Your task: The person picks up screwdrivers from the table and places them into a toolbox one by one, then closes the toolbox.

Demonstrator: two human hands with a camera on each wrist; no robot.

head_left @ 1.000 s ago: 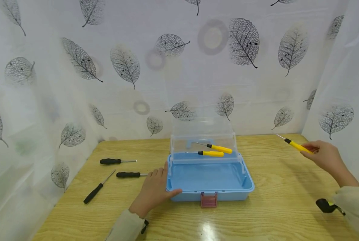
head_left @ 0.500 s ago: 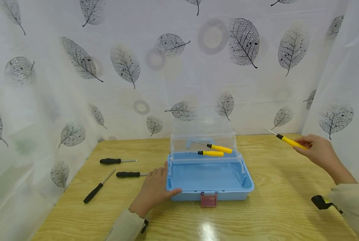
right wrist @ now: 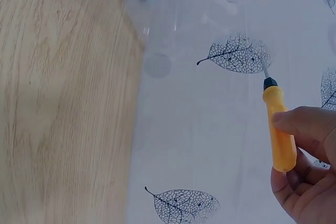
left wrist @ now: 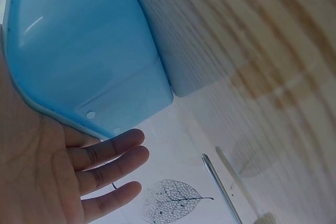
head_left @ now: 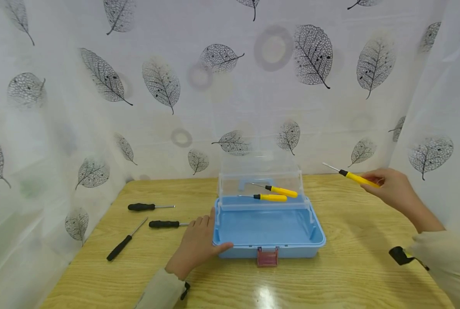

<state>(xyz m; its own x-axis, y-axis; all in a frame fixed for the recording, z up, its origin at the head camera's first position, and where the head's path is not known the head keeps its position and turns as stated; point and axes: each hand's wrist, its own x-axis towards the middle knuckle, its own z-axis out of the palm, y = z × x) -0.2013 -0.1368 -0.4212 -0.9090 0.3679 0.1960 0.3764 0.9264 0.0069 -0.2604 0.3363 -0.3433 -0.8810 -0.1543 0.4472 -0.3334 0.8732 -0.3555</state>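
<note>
My right hand (head_left: 397, 193) pinches a yellow-handled screwdriver (head_left: 355, 177) in the air to the right of the blue toolbox (head_left: 299, 252). Its metal tip points up and left; the right wrist view shows thumb and fingers on the yellow handle (right wrist: 282, 142). At the toolbox's left side rests my left hand (head_left: 196, 242), thumb along the front rim, fingers extended past the wall in the left wrist view. Two more yellow screwdrivers (head_left: 284, 191) lie in the raised clear lid (head_left: 260, 171), behind the blue tray. The pink latch (head_left: 267, 258) hangs down at the front.
Left of the toolbox, three black-handled screwdrivers (head_left: 119, 248) lie on the wooden table (head_left: 353, 274); my left hand covers the tip of one. A white curtain (head_left: 253, 98) printed with leaves hangs behind and at both sides.
My right hand has moved left and slightly up, carrying the yellow screwdriver closer to the toolbox. The left hand and the toolbox have stayed in place.
</note>
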